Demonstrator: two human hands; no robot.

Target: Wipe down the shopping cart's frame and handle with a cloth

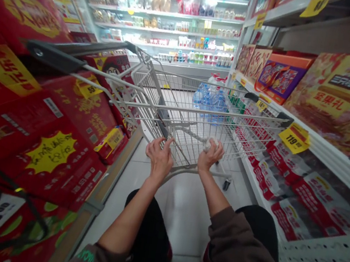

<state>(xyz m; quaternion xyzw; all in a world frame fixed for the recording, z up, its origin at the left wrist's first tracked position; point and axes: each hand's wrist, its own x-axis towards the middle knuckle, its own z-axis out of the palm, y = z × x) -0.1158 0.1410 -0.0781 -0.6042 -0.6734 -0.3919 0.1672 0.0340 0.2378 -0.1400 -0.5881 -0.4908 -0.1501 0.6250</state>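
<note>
A metal wire shopping cart (191,111) stands sideways before me, its black-ended handle at the left. My right hand (212,158) is closed around a crumpled white cloth (210,144), holding it against or close to the wires of the cart's low side. Whether the cloth is fabric or paper cannot be made out. My left hand (160,158) is raised beside the cart's lower frame, with its fingers bent and apart and no object visible in it. Beneath both hands runs the curved lower frame tube (182,168), with a black caster wheel (227,184) at its right end.
Stacked red gift boxes (60,144) border the aisle on the left. A white shelf (299,119) with boxed snacks and price tags lines the right. Packs of large water bottles (211,101) stand on the floor beyond the cart, before a lit refrigerated display (164,32).
</note>
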